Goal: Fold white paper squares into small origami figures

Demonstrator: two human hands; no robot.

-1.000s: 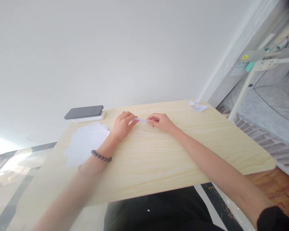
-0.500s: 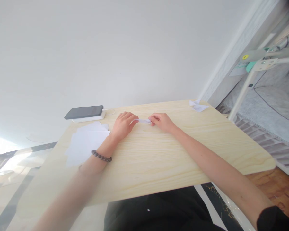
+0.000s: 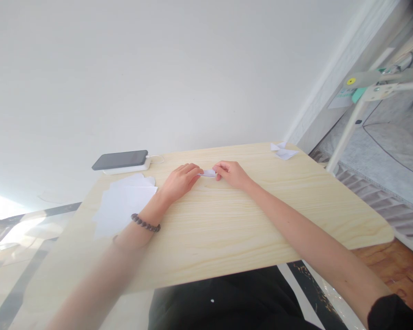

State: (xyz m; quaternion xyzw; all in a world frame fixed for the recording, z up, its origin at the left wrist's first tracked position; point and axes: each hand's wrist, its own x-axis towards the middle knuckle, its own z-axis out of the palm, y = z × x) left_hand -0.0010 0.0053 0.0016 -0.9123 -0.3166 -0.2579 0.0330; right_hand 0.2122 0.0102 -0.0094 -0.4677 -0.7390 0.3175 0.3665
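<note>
Between my two hands lies a small folded strip of white paper (image 3: pixel 208 173), low over the wooden table (image 3: pixel 220 229). My left hand (image 3: pixel 182 180), with a dark bead bracelet at the wrist, has its fingers closed on the strip's left end. On the right end, my right hand (image 3: pixel 230 174) pinches the paper between thumb and fingers. Part of the strip is hidden under the fingers of both hands.
Loose white sheets (image 3: pixel 124 206) lie left of my left forearm. Behind them a dark phone (image 3: pixel 121 159) rests on a white block with a cable. Folded paper pieces (image 3: pixel 285 153) sit at the far right corner, near the wall (image 3: pixel 192 73).
My left hand has slid a little to the right along the paper, so less of the strip shows between the hands. My right hand has stayed in place.
</note>
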